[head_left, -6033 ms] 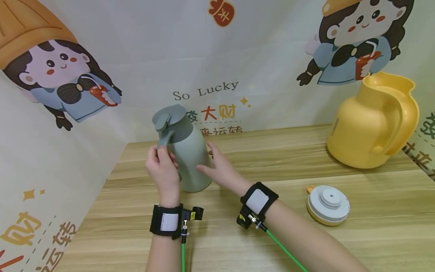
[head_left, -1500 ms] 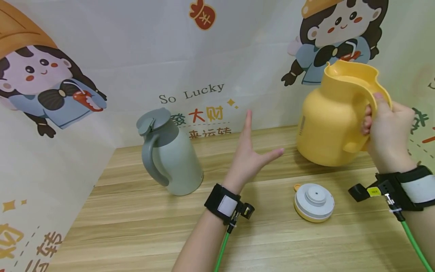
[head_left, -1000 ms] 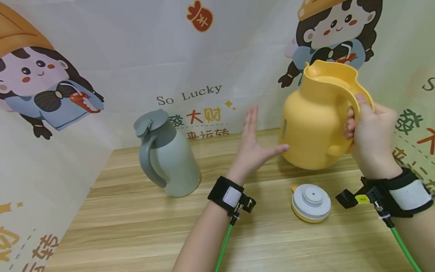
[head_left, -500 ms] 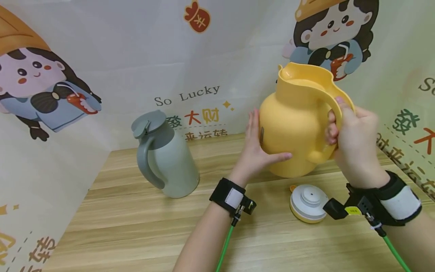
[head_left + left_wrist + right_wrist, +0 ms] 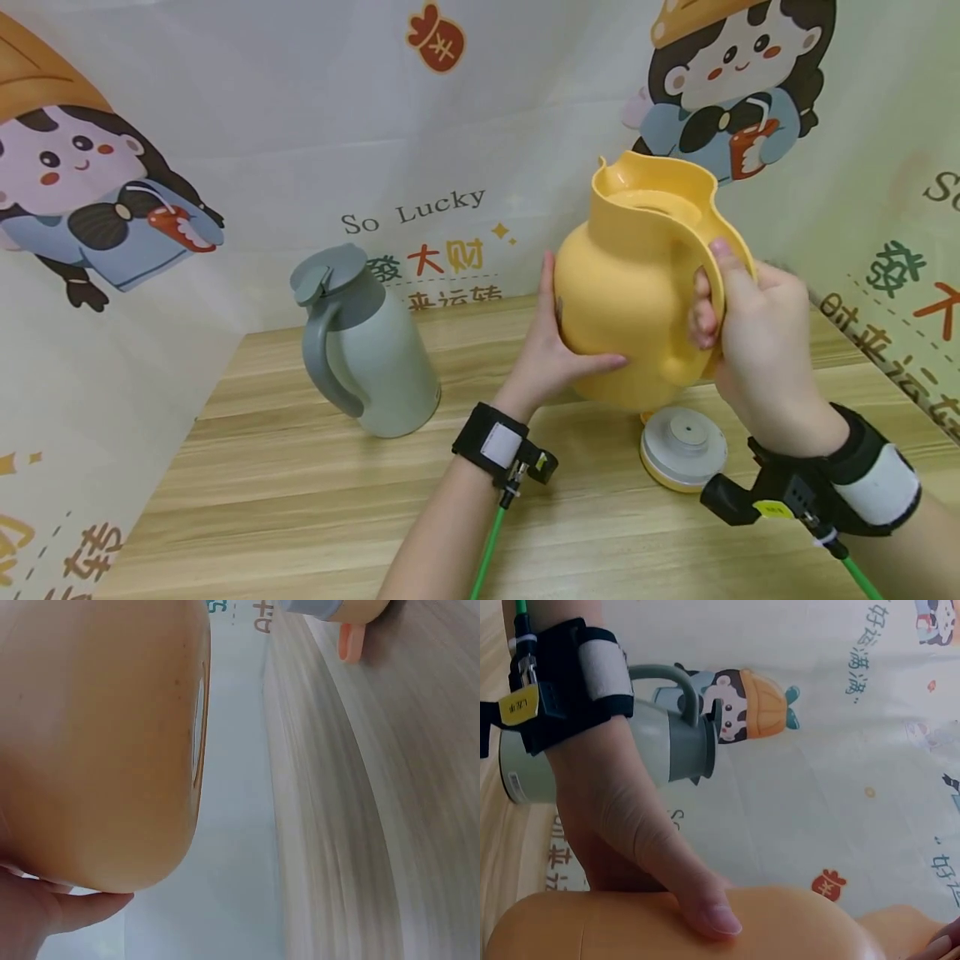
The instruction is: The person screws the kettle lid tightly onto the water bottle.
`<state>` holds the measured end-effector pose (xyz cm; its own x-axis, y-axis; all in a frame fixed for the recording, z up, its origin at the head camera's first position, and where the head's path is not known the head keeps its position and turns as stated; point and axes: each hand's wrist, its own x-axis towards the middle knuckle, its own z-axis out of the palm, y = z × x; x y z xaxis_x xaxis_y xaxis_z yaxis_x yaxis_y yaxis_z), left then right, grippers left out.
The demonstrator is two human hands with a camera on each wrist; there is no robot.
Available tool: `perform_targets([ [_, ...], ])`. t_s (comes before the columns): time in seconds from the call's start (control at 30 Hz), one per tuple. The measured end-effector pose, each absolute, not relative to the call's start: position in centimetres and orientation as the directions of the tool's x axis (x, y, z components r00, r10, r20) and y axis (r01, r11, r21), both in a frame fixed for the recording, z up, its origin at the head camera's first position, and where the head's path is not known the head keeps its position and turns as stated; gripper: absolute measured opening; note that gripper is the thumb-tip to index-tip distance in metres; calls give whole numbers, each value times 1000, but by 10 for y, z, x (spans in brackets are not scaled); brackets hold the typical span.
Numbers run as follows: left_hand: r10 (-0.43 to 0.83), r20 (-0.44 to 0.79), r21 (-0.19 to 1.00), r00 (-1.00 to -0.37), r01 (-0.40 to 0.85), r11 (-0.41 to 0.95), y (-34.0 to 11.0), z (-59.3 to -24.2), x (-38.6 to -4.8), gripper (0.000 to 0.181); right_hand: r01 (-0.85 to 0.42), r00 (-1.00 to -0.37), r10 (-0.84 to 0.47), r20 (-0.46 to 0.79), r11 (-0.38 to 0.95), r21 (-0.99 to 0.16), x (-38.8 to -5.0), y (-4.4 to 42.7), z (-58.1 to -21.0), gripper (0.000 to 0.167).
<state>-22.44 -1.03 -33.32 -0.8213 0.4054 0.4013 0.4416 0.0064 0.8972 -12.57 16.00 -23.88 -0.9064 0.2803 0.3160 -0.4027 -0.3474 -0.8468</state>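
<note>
A yellow thermos jug [image 5: 622,300] without its lid is held above the table, a little tilted. My right hand [image 5: 761,350] grips its handle, thumb on top. My left hand [image 5: 543,354] holds the opposite side of the body; the thumb lies across the front and most fingers are hidden behind. The left wrist view shows the jug's lower body [image 5: 105,735] apart from the tabletop. Just below the jug, a grey-and-yellow lid [image 5: 684,446] rests on the table, its stepped grey side up. A lidded grey-green thermos jug [image 5: 386,350] stands upright further left.
The wood-grain table [image 5: 300,508] reaches to a printed cloth backdrop [image 5: 300,125] behind and at both sides. Each wrist wears a black strap with a small camera, such as the left wrist strap [image 5: 491,446]. A green cable [image 5: 487,554] trails from it.
Earlier, my left hand held the grey-green jug's handle. Since then, my right hand has gripped the yellow jug, lifted it and brought it left into my left hand. Most recently, it has come nearer.
</note>
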Motion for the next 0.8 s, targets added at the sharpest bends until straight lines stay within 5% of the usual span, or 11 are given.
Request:
perform_targets([
  [0.8,548,392,872,-739,488,35,-68,-330,-186,146,-372,-925,54,377,-338,-865,-72,117,-262,45],
])
